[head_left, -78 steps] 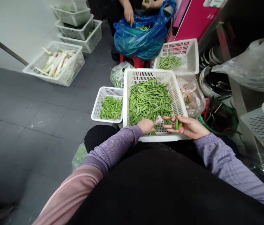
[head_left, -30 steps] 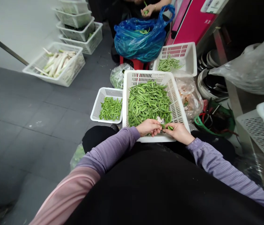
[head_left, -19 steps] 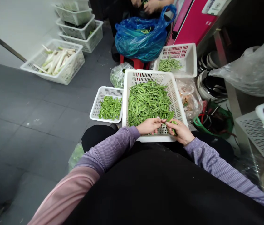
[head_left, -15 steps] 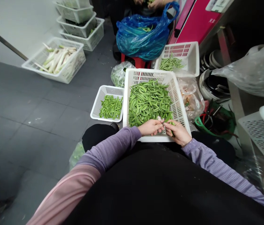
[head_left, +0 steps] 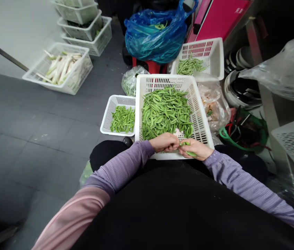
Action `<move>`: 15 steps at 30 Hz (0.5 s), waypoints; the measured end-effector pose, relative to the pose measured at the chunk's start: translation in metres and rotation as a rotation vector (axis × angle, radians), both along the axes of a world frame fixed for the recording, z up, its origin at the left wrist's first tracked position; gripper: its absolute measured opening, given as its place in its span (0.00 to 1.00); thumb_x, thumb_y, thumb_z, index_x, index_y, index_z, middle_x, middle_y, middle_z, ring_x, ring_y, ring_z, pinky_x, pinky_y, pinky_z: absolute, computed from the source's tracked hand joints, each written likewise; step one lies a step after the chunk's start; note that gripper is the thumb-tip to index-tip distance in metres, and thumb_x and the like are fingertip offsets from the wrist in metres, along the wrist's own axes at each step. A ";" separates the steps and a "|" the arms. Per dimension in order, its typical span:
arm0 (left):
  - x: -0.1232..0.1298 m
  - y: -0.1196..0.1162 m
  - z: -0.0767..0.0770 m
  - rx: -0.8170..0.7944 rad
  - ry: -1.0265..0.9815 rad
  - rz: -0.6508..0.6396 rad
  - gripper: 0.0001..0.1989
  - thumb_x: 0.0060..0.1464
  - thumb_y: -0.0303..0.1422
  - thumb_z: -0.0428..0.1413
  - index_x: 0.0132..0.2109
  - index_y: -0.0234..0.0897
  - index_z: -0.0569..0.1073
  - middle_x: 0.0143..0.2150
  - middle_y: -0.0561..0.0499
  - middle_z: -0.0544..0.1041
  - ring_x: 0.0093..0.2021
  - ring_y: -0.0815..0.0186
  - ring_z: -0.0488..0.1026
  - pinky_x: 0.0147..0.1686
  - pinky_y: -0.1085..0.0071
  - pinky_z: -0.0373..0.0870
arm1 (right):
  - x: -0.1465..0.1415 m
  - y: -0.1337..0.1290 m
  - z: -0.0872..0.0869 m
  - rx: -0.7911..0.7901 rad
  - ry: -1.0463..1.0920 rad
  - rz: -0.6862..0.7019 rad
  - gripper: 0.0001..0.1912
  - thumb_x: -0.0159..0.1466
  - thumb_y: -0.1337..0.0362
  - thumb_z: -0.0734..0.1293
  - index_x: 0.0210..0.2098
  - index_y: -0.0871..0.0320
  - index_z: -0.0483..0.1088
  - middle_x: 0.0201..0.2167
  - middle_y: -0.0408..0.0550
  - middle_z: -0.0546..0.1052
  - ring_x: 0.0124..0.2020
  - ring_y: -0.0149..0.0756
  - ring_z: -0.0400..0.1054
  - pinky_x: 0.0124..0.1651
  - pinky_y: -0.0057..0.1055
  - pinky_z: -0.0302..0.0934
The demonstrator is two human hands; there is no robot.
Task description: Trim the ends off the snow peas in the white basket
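Note:
Over the near edge of a large white basket point(head_left: 139, 104), my two hands meet. My right hand point(head_left: 199, 149) is closed on green pea pods point(head_left: 190, 153), which stick out between its fingers. The closed fingers of my left hand point(head_left: 165, 142) pinch at the tip of a pod by the right fingertips; the exact grip is partly hidden. A heap of pea pods point(head_left: 165, 109) fills much of the basket. Close to my hands, a small pale scrap point(head_left: 178, 133) lies in it. A smaller white basket point(head_left: 105, 118) to the left holds more green pods point(head_left: 122, 119).
Behind stand a blue plastic bag point(head_left: 154, 38) on a red stool point(head_left: 153, 66) and a white basket of green beans point(head_left: 188, 66). A green basket with tools point(head_left: 225, 137) is at right. White-stemmed vegetables point(head_left: 60, 69) fill a crate at left, near stacked crates point(head_left: 84, 33).
My hands have drawn slightly lower and the left fingers have curled in more. The pods in my right hand now point down to the right. The view has shifted a little.

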State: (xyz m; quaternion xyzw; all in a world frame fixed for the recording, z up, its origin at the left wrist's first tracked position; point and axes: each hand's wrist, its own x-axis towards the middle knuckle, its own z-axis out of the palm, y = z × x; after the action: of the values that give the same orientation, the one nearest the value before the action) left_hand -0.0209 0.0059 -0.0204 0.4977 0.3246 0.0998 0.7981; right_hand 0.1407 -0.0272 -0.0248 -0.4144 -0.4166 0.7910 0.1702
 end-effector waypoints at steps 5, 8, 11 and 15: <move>0.010 -0.003 -0.020 0.442 0.386 0.045 0.10 0.47 0.28 0.42 0.23 0.33 0.65 0.18 0.54 0.63 0.19 0.74 0.60 0.21 0.76 0.60 | 0.024 0.031 -0.013 0.418 -0.426 -0.676 0.16 0.56 0.50 0.61 0.28 0.58 0.66 0.19 0.42 0.69 0.17 0.28 0.61 0.20 0.26 0.57; 0.010 -0.007 -0.033 0.839 0.596 -0.172 0.09 0.46 0.27 0.47 0.32 0.32 0.72 0.32 0.48 0.72 0.32 0.68 0.69 0.34 0.73 0.65 | 0.058 0.053 -0.020 0.692 -0.846 -0.556 0.15 0.60 0.54 0.57 0.35 0.56 0.68 0.28 0.47 0.72 0.24 0.32 0.65 0.28 0.30 0.62; 0.008 -0.008 -0.038 0.963 0.669 -0.265 0.14 0.46 0.25 0.48 0.41 0.33 0.72 0.44 0.44 0.72 0.39 0.66 0.70 0.39 0.73 0.66 | 0.070 0.062 -0.027 0.863 -1.131 0.083 0.07 0.55 0.65 0.63 0.31 0.57 0.72 0.34 0.52 0.72 0.33 0.37 0.67 0.36 0.32 0.60; 0.007 -0.004 -0.033 1.003 0.717 -0.388 0.14 0.51 0.29 0.45 0.40 0.33 0.73 0.41 0.43 0.74 0.40 0.63 0.71 0.41 0.70 0.66 | 0.052 0.061 -0.047 0.895 -1.339 0.994 0.13 0.57 0.75 0.58 0.32 0.63 0.74 0.38 0.59 0.72 0.37 0.42 0.69 0.38 0.36 0.59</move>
State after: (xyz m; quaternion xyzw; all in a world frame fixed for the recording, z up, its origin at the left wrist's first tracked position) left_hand -0.0139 0.0023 -0.0538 0.8623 0.3891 -0.0793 0.3142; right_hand 0.1932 0.0336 -0.0721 -0.4533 -0.8214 0.1373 -0.3177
